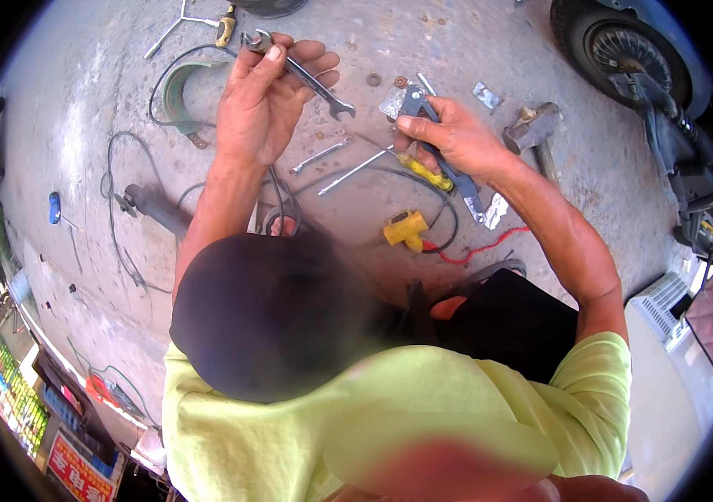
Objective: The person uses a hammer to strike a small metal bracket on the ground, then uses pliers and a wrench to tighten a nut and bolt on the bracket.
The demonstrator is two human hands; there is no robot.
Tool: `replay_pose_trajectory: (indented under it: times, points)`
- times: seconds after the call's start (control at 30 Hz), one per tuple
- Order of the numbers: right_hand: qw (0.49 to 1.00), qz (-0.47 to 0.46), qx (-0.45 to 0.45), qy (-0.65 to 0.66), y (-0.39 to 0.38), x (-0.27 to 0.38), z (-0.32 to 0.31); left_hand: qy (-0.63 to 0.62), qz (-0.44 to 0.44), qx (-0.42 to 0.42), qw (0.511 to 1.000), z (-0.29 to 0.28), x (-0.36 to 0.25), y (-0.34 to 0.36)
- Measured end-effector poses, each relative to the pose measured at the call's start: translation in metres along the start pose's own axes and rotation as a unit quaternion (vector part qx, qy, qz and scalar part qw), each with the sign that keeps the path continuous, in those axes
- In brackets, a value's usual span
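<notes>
My left hand (266, 105) grips an open-end wrench (316, 86) between thumb and fingers, its shiny jaw pointing down to the right. Another wrench-like head shows above the thumb; I cannot tell if it is a separate tool. My right hand (455, 138) is closed around a long dark grey metal part (457, 182) with a forked upper end. Beside that upper end is a crumpled clear plastic bag (391, 103). Just below the right fingers sits a yellow tool handle (425, 172). Between the hands, a short metal rod (320, 156) and a longer thin rod (356, 171) lie on the concrete.
A curved green metal piece (176, 94), a three-armed wrench (181, 18) and a corded dark power tool (155, 207) lie at left. Near my knees is a yellow connector (406, 228) with red wire. At right stand a hammer-like tool (532, 125) and a wheeled vehicle's tyre (574, 50).
</notes>
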State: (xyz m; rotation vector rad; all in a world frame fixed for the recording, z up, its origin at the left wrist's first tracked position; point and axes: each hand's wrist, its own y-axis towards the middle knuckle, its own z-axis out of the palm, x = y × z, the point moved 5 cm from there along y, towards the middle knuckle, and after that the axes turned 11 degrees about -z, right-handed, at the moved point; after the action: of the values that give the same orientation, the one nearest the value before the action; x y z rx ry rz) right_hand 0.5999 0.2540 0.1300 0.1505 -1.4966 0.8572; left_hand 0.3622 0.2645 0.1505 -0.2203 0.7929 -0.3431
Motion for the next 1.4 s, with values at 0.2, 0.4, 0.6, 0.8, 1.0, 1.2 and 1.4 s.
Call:
replay_pose_trajectory:
  times: [0.2,0.4,0.6,0.8,1.0,1.2,1.4]
  points:
    - [0.996,-0.039,-0.007,0.081,0.007,0.008,0.017,-0.121,-0.009,-0.048,0.991,-0.002,0.027,-0.001]
    - [0.996,-0.042,-0.072,0.042,0.005,-0.007,0.009,-0.009,-0.042,-0.004,0.999,-0.007,0.031,-0.012]
    - [0.996,-0.085,-0.026,-0.028,0.003,0.010,-0.003,0.304,-0.181,-0.031,0.935,-0.031,0.025,-0.027]
    - [0.998,-0.056,-0.015,-0.004,-0.006,0.018,-0.002,0.584,-0.230,0.064,0.776,-0.002,0.022,-0.033]
    - [0.996,-0.068,0.057,-0.012,-0.007,0.018,0.004,0.662,-0.146,0.162,0.717,0.005,0.031,-0.030]
    - [0.993,-0.040,0.089,-0.066,-0.008,0.021,-0.001,0.518,-0.260,0.115,0.807,0.007,0.045,-0.039]
    - [0.986,-0.037,0.087,-0.135,-0.007,0.016,-0.004,0.604,-0.109,0.023,0.789,-0.007,0.001,-0.035]
